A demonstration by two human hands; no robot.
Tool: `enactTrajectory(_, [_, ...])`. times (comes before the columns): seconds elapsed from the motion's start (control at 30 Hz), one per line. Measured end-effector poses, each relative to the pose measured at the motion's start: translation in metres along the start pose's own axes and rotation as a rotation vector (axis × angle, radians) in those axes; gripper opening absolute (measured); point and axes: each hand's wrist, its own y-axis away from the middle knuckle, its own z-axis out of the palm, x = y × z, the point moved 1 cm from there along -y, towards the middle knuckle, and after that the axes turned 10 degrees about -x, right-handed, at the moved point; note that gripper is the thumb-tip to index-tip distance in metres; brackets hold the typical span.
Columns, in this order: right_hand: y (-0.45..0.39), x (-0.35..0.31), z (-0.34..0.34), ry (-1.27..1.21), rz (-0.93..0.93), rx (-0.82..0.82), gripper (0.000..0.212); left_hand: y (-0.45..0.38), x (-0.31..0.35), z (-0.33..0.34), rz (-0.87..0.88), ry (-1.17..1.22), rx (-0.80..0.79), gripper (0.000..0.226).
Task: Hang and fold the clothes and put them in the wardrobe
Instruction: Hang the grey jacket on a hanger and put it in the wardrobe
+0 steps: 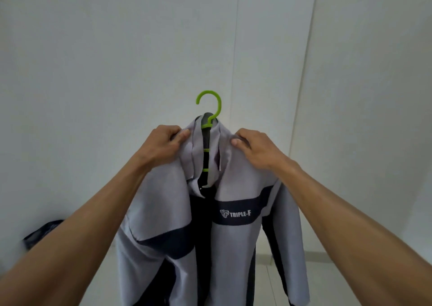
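A grey and navy jacket (236, 240) with "TRIPLE-F" printed on a dark chest band hangs on a lime green hanger (211, 105), held up in front of me. Its front is open, and the hanger's green rungs show in the gap. My left hand (164, 143) grips the jacket's left shoulder beside the collar. My right hand (253, 148) pinches the right shoulder by the collar. The hanger's hook stands free above the collar, hooked on nothing.
White panels (117, 60) with vertical seams fill the view ahead. A dark blurred piece of cloth (42, 234) lies low at the left behind my left forearm. Pale floor (339, 270) shows at the lower right.
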Motion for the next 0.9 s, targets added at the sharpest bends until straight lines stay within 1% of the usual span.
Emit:
enactTrajectory(0.1, [0.001,0.007,-0.011,0.012,0.014,0.022,0.031,-0.002,-0.002,-0.005,-0.013,-0.115,-0.011,0.039])
enactTrajectory(0.17, [0.003,0.014,-0.016,0.016,0.029,0.045,0.029,-0.002,-0.008,-0.004,-0.054,-0.1,-0.093,0.03])
enactTrajectory(0.2, [0.005,0.019,-0.017,0.015,0.041,0.055,0.028,0.001,-0.011,-0.003,-0.102,-0.061,-0.167,0.032])
enactTrajectory(0.23, [0.007,0.024,-0.019,0.011,0.056,0.064,0.028,0.004,-0.017,-0.001,-0.139,-0.061,-0.242,0.041])
enactTrajectory(0.27, [0.009,0.029,-0.02,0.002,0.074,0.07,0.029,0.008,-0.024,0.001,-0.158,-0.1,-0.303,0.05])
enactTrajectory(0.3, [0.012,0.034,-0.021,-0.015,0.093,0.073,0.03,0.01,-0.036,0.003,-0.168,-0.143,-0.326,0.052])
enactTrajectory(0.33, [0.015,0.038,-0.023,-0.034,0.108,0.078,0.031,0.013,-0.046,0.004,-0.167,-0.16,-0.302,0.047])
enactTrajectory(0.43, [0.022,0.047,-0.028,-0.073,0.137,0.084,0.032,0.014,-0.061,0.007,-0.143,-0.105,-0.138,0.018])
enactTrajectory(0.5, [0.023,0.049,-0.032,-0.1,0.154,0.092,0.032,0.011,-0.058,0.009,-0.111,-0.095,-0.09,0.009])
enactTrajectory(0.53, [0.023,0.048,-0.035,-0.12,0.159,0.104,0.032,0.011,-0.056,0.009,-0.113,-0.067,-0.101,0.015])
enactTrajectory(0.6, [0.024,0.049,-0.04,-0.162,0.157,0.14,0.03,0.012,-0.051,0.012,-0.203,-0.021,-0.201,0.053])
enactTrajectory(0.63, [0.025,0.048,-0.043,-0.183,0.152,0.159,0.029,0.013,-0.052,0.015,-0.251,-0.045,-0.239,0.065])
enactTrajectory(0.67, [0.026,0.048,-0.046,-0.198,0.145,0.171,0.027,0.012,-0.055,0.019,-0.268,-0.082,-0.229,0.064])
enactTrajectory(0.73, [0.029,0.05,-0.051,-0.169,0.129,0.166,0.023,0.007,-0.057,0.02,-0.25,-0.142,-0.128,0.044])
enactTrajectory(0.8, [0.035,0.058,-0.056,-0.076,0.134,0.115,0.02,0.001,-0.053,0.01,-0.189,-0.141,-0.062,0.027])
enactTrajectory(0.87, [0.041,0.069,-0.057,-0.018,0.159,0.046,0.02,-0.005,-0.052,-0.006,-0.157,-0.109,-0.076,0.018])
enactTrajectory(0.9, [0.043,0.072,-0.057,-0.026,0.163,0.033,0.02,-0.007,-0.051,-0.012,-0.157,-0.144,-0.132,0.024])
